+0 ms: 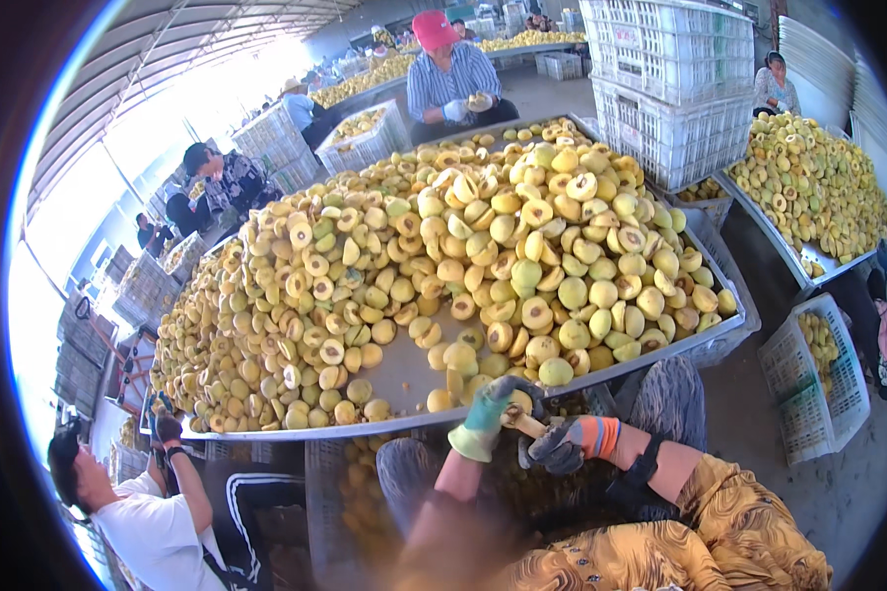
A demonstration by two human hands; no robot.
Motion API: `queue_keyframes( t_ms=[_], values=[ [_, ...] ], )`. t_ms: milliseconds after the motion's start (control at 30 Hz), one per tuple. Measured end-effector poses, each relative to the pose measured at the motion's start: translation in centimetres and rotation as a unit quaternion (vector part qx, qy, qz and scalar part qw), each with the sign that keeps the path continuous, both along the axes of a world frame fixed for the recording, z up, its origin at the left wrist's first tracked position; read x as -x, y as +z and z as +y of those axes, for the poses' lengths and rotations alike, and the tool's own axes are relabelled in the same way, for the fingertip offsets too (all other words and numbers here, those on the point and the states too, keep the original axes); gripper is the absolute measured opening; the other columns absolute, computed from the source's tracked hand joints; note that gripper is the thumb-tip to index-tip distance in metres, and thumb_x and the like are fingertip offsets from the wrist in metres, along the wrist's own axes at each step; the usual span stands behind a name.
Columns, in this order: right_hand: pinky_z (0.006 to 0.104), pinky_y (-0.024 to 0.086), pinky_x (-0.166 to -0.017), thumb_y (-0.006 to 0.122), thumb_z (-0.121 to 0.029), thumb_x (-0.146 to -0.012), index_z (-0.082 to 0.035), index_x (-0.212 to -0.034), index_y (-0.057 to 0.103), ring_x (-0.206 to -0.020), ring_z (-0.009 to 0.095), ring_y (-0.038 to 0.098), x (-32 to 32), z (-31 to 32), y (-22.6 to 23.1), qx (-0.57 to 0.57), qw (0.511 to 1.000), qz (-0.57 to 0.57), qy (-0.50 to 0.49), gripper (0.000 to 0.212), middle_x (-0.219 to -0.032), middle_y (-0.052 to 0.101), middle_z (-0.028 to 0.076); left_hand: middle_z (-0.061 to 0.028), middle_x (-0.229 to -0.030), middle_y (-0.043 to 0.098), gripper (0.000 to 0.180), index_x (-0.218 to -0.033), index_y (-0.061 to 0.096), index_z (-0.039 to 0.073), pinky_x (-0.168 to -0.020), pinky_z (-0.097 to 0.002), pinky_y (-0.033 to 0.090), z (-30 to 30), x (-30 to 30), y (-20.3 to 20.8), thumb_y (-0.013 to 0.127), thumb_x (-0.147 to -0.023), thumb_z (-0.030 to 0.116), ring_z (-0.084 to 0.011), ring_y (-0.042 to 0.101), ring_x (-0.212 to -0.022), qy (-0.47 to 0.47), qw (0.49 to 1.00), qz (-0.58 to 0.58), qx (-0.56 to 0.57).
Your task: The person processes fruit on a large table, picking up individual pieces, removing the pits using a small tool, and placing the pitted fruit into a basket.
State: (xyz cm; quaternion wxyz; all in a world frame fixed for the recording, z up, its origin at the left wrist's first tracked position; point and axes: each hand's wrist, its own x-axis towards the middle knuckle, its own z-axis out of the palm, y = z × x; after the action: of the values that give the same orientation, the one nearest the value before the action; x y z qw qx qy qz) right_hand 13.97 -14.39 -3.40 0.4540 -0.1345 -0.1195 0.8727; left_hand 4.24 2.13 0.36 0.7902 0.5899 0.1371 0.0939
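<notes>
Showing two gloved hands at work just below the near rim of one long metal sorting table (404, 369). The left hand (485, 419), in a green glove, is curled shut around one yellow fruit (518, 403), which sits at the table's front edge, only a small part of it visible between the fingers. The right hand (562, 443), in a grey glove with an orange cuff, is closed around one short tool with a pale wooden handle (528, 426), whose working end meets the held fruit; the blade itself is hidden, so its shape cannot be told.

On the table lies one heap of halved and whole yellow fruit (483, 236), far too many pieces to count, with a bare patch of metal near the front. A second heaped table (818, 187) stands at the right. Two stacked white plastic crates (670, 89) rise behind the main heap, and one white crate partly filled with fruit (818, 379) rests on the floor at the right.

At least five other people are visible: one in a red cap and striped shirt (451, 74) at the far end holding a fruit, one seated at the far right (777, 84), two at the left side (217, 177), and one in a white shirt (138, 512) at the lower left.
</notes>
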Motion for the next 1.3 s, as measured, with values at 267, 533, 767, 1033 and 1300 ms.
queue_keyframes(
  t_ms=[267, 533, 767, 1033, 1300],
  values=[
    [0.0191, 0.033, -0.043, 0.071, -0.025, -0.085, -0.004, -0.095, 0.069, -0.047, 0.002, 0.043, 0.0, -1.7, 5.5, -0.111, 0.864, -0.472, -0.135, 0.024, -0.061, 0.053, -0.006, -0.0035, -0.090, 0.067, 0.016, -0.096, 0.066, 0.001, -0.073, -0.0264, 0.050, 1.7, 1.2, 0.2, 0.056, -0.095, 0.013, -0.0139, 0.062, -0.084, 0.100, 0.977, -0.028, -0.184],
    [0.0368, 0.048, -0.072, 0.071, -0.034, -0.075, 0.001, -0.089, 0.067, -0.074, 0.026, 0.061, -2.5, 1.0, -11.5, -0.074, 0.619, -0.768, -0.147, 0.039, -0.081, 0.067, 0.020, -0.0081, -0.072, 0.065, 0.054, -0.094, 0.068, 0.007, -0.042, -0.0253, 0.044, 4.2, 3.3, 3.7, 0.038, -0.098, 0.052, -0.0173, 0.058, -0.052, 0.273, 0.951, 0.061, 0.134],
    [0.0374, 0.048, -0.077, 0.067, -0.035, -0.077, -0.001, -0.088, 0.067, -0.082, 0.033, 0.064, 0.3, 0.5, -0.7, -0.011, 0.653, -0.742, -0.151, 0.036, -0.085, 0.068, 0.020, -0.0145, -0.092, 0.067, 0.036, -0.101, 0.068, 0.007, -0.081, -0.0413, 0.049, 10.8, 11.3, 4.7, 0.068, -0.081, 0.037, -0.0330, 0.063, -0.090, 0.342, 0.496, 0.325, -0.729],
    [0.0332, 0.049, -0.068, 0.070, -0.027, -0.078, -0.003, -0.097, 0.066, -0.067, 0.022, 0.059, 0.0, 0.3, -3.5, -0.130, 0.643, -0.727, -0.201, 0.032, -0.077, 0.066, 0.015, -0.0204, -0.120, 0.059, 0.061, -0.123, 0.055, 0.008, -0.088, -0.0447, 0.050, 7.6, -3.5, 3.5, 0.062, -0.081, 0.052, -0.0376, 0.061, -0.106, 0.085, 0.669, 0.224, -0.704],
    [0.0336, 0.047, -0.089, 0.063, -0.027, -0.080, -0.006, -0.120, 0.061, -0.103, 0.030, 0.063, -0.2, 0.9, 1.1, -0.077, 0.667, -0.711, -0.210, 0.046, -0.111, 0.065, 0.022, -0.0119, -0.093, 0.067, 0.028, -0.108, 0.062, 0.007, -0.072, -0.0356, 0.052, 12.4, -6.6, -3.5, 0.066, -0.082, 0.017, -0.0258, 0.065, -0.081, 0.226, 0.830, -0.045, -0.508]
  ],
)
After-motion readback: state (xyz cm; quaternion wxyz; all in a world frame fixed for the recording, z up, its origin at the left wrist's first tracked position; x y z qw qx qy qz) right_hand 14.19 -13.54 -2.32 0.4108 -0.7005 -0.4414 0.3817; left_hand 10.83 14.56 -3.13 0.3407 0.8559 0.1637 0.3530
